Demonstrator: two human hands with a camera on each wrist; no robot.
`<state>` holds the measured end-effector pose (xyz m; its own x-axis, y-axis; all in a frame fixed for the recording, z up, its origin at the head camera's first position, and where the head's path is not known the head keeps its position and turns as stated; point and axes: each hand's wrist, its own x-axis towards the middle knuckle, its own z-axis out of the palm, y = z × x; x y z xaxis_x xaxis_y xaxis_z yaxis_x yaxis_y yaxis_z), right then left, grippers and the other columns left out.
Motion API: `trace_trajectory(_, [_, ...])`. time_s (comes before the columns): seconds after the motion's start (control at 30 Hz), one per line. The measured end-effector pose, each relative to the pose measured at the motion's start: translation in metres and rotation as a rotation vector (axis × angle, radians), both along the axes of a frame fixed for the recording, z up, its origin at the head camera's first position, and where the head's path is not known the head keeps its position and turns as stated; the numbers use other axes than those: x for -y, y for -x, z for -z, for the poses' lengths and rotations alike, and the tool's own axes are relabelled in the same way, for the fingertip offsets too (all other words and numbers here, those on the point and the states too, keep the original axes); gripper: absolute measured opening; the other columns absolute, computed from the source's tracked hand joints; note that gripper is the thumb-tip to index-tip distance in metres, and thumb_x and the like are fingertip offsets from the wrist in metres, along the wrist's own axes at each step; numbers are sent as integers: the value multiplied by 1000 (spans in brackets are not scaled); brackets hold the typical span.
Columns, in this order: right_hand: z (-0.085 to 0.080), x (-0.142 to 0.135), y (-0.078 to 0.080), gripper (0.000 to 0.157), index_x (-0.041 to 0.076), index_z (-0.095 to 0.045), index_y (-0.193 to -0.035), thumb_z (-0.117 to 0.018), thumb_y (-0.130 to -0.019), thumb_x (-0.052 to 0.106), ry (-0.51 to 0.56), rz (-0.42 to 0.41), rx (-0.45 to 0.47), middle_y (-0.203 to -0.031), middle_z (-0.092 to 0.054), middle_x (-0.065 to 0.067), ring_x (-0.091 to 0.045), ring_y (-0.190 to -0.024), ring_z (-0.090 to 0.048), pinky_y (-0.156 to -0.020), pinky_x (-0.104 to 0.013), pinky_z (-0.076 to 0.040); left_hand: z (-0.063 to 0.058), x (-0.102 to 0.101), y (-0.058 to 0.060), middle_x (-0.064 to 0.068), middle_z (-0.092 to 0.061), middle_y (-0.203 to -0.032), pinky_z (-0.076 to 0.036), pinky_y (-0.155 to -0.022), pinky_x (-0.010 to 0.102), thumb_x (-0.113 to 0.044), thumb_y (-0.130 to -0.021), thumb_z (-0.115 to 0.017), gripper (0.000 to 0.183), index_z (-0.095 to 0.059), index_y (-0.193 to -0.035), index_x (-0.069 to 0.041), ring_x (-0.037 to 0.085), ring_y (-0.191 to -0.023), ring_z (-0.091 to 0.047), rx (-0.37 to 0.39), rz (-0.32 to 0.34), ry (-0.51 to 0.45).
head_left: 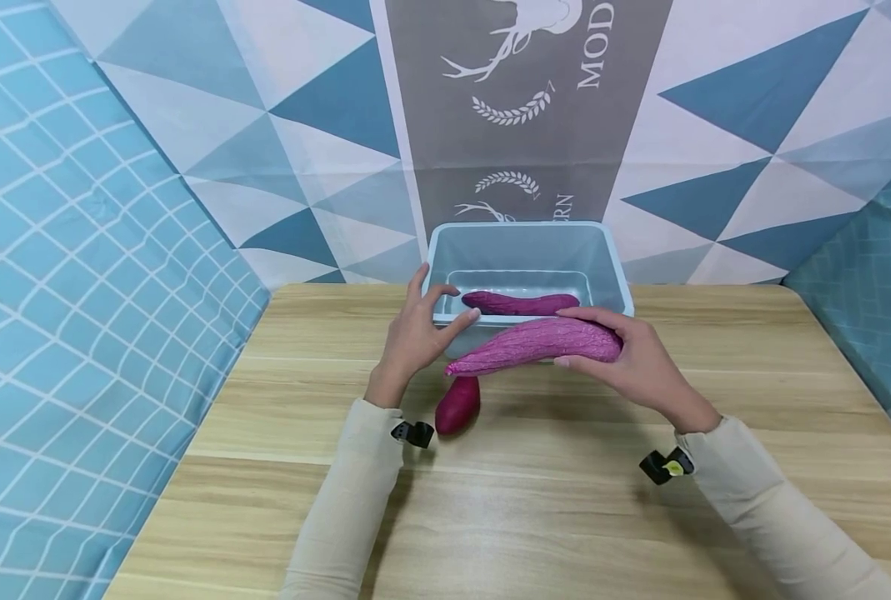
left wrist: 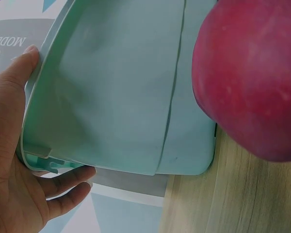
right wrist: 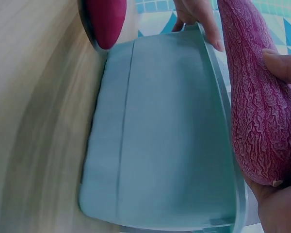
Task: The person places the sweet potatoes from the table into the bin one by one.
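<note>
Wood-grain desk (head_left: 535, 525), pale-blue bin (head_left: 520, 247) cornered by the spread fingers of the left hand (head_left: 415, 329), wrinkled purple vegetable (head_left: 535, 343) clamped in the right hand (head_left: 643, 362), slimmer dark vegetable (head_left: 520, 305) inside the bin beyond those fingers, small smooth vegetable (head_left: 458, 407) just short of the left fingers

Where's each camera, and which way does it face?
Head: on the head, facing forward and down at the bin; left hand, right hand and sleeves show.
Left wrist: on that wrist, facing the bin's outside; left hand shows.
Right wrist: on that wrist, facing the bin and held vegetable; both hands show.
Shared: wrist views both show the red vegetable.
</note>
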<state>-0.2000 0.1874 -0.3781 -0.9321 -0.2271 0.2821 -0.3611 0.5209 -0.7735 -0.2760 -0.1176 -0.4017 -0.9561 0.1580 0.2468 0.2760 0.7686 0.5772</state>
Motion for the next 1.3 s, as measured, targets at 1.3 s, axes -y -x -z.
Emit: trace_trajectory(1.3, [-29, 14, 86, 59, 26, -62, -137, -79, -84, 46, 42, 84, 59, -137, -63, -4, -22, -117, -58, -88, -34, -50, 0, 2, 2, 2, -10, -171, -58, -86, 51, -78, -85, -55, 64, -60, -126, -29, 35, -126, -61, 12, 4, -16])
